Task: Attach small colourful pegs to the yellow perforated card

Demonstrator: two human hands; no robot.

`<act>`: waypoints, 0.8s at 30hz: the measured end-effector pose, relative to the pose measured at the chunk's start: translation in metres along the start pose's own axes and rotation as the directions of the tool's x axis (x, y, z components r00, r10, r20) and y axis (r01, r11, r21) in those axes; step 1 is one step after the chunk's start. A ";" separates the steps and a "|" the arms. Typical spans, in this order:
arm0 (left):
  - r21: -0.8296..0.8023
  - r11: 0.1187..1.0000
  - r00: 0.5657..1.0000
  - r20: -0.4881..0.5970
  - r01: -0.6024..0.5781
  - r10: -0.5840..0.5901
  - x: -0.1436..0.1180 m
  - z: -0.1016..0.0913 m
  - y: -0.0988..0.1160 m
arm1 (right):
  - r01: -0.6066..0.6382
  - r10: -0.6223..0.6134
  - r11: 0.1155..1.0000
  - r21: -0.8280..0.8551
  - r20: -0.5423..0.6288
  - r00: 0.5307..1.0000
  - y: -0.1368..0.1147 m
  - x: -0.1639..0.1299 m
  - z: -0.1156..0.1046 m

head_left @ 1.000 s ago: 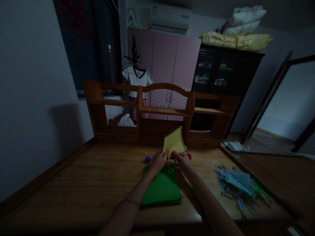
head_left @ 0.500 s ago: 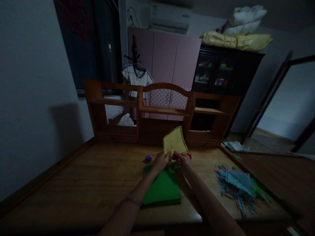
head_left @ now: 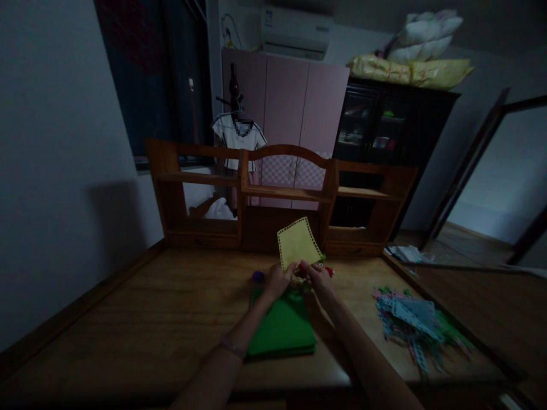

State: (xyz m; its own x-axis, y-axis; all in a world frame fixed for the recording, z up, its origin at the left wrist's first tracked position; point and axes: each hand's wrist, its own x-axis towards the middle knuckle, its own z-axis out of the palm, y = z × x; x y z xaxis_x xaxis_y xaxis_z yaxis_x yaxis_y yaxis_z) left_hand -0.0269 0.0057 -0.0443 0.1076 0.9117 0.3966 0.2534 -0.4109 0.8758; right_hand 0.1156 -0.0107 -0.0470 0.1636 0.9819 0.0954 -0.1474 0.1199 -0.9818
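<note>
Both the left hand point(head_left: 277, 281) and the right hand point(head_left: 318, 278) pinch a yellow sheet point(head_left: 297, 243) upright above the green cloth point(head_left: 282, 327).

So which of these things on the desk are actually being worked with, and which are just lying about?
In use:
- yellow perforated sheet, held up by the left hand and right hand
- green board under the hands
- small red piece by the right hand

Lying about:
- pile of coloured strips
- purple piece
- papers at the desk's far right
- wooden shelf unit
</note>
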 end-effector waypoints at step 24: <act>-0.032 0.997 0.992 -0.107 -0.074 0.070 0.008 -0.002 -0.015 | -0.044 0.030 0.983 0.178 0.082 0.996 -0.005 0.002 0.004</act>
State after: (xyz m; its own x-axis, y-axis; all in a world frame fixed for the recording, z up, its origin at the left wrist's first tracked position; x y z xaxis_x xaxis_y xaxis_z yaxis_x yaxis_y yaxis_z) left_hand -0.0318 0.0192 -0.0541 0.0221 0.8746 0.4844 0.2142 -0.4774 0.8522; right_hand 0.1126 -0.0087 -0.0417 0.0788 0.9937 0.0791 -0.3256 0.1007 -0.9401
